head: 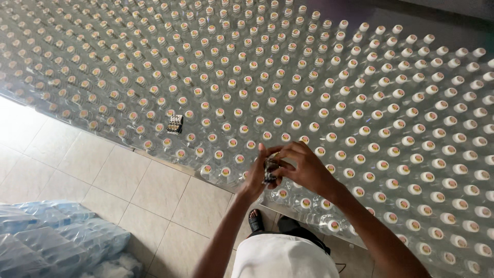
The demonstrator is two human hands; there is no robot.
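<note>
Gripping one small stack, two hands

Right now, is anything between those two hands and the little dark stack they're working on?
Nothing visible: the left hand and right hand both touch the small dark stack, held above the capped clear bottles.

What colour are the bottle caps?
White caps, many with an orange-red centre; head view.
</note>
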